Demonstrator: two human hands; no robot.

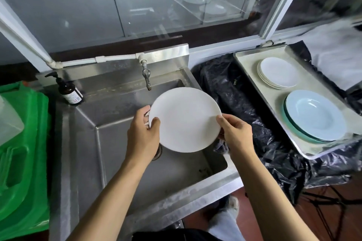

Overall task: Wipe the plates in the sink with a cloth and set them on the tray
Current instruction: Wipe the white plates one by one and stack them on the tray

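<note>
A round white plate is held flat above the steel sink. My left hand grips its left rim, thumb on top. My right hand grips the right rim, and a dark cloth hangs under that hand, mostly hidden. On the metal tray to the right lie a stack of white plates at the back and a stack of pale blue deep plates at the front.
A tap hangs over the sink's back edge just behind the plate. A brown pump bottle stands at the sink's back left corner. A green plastic bin sits on the left. Black plastic sheeting lies under the tray.
</note>
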